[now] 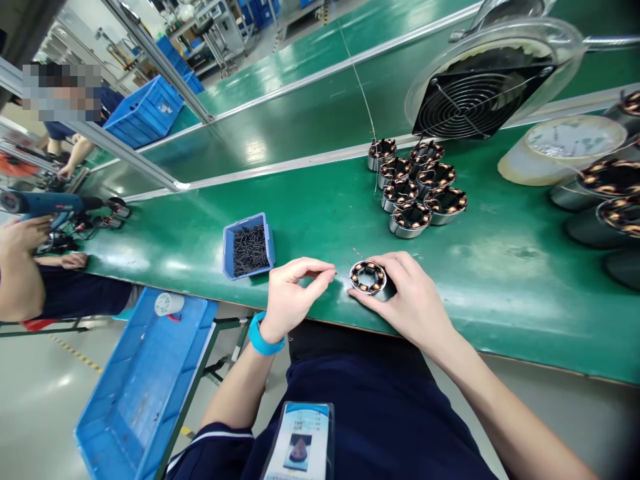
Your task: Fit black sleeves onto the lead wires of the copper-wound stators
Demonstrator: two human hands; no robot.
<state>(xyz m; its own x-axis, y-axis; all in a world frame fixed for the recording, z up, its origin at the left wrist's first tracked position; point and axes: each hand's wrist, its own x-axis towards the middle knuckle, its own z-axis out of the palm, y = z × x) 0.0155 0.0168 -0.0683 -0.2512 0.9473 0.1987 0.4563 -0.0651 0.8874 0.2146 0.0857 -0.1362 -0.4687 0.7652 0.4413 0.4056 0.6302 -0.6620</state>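
At the counter's near edge: the stator [370, 288] is held over the green counter [320, 200], copper windings up; whether its base touches down is hard to tell
Right hand [410, 300]: clamped around the stator's outer wall; a firm, still grip without squeezing toward the windings seems best
Left hand [295, 293]: thumb and fingertips pinched together just beside the stator; what lies between them is too small to name
Thin leads [357, 253]: probably best handled lightly near their ends, without kinks; their tips nearly vanish against the counter
Blue bin [228, 253]: black sleeves [250, 250] lie jumbled, single ones hard to pick out
Right edge: more stators [607, 177], partly cut off
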